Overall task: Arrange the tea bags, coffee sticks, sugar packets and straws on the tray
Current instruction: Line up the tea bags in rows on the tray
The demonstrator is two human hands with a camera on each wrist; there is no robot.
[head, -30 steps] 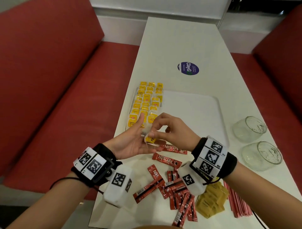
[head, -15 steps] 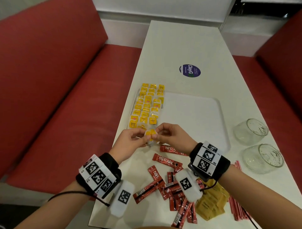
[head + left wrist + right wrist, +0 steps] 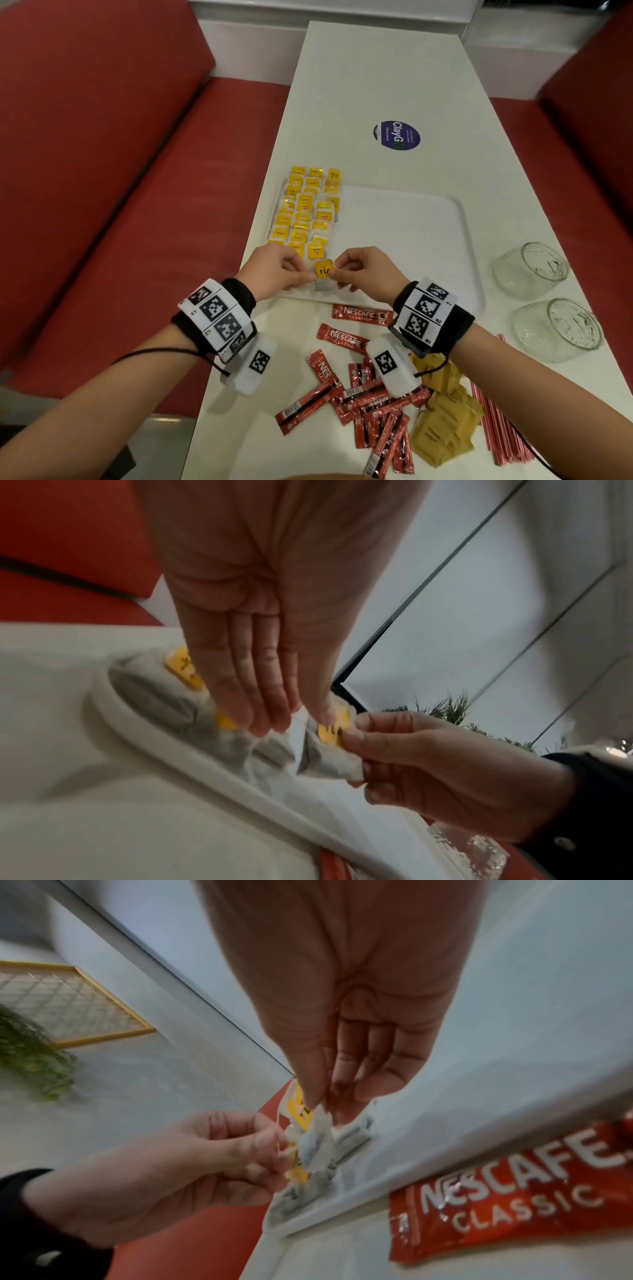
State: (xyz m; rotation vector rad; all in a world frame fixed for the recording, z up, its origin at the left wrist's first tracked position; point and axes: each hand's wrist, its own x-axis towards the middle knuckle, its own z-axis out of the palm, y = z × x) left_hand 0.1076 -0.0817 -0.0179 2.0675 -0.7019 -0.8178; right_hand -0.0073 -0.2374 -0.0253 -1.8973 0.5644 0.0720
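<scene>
Rows of yellow-tagged tea bags (image 3: pixel 305 212) fill the left side of the white tray (image 3: pixel 411 240). My left hand (image 3: pixel 304 274) and right hand (image 3: pixel 337 272) both pinch one tea bag (image 3: pixel 323 269) low over the tray's near left corner. In the left wrist view, my left hand (image 3: pixel 291 721) holds the tea bag (image 3: pixel 329 731) by thumb and fingers. In the right wrist view, my right hand (image 3: pixel 327 1103) pinches the crumpled tea bag (image 3: pixel 310 1141). Red coffee sticks (image 3: pixel 359 394), tan sugar packets (image 3: pixel 442 421) and red straws (image 3: pixel 496 428) lie on the table in front of the tray.
Two glass jars (image 3: pixel 529 270) (image 3: pixel 556 334) lie on their sides to the right of the tray. A round purple sticker (image 3: pixel 396 135) marks the table beyond the tray. Red bench seats (image 3: pixel 137 205) flank the narrow white table. The tray's right part is bare.
A second ago the tea bag lay on my upturned left palm. My left hand has since turned over, and both hands have carried the bag forward and down to the tray's near left corner.
</scene>
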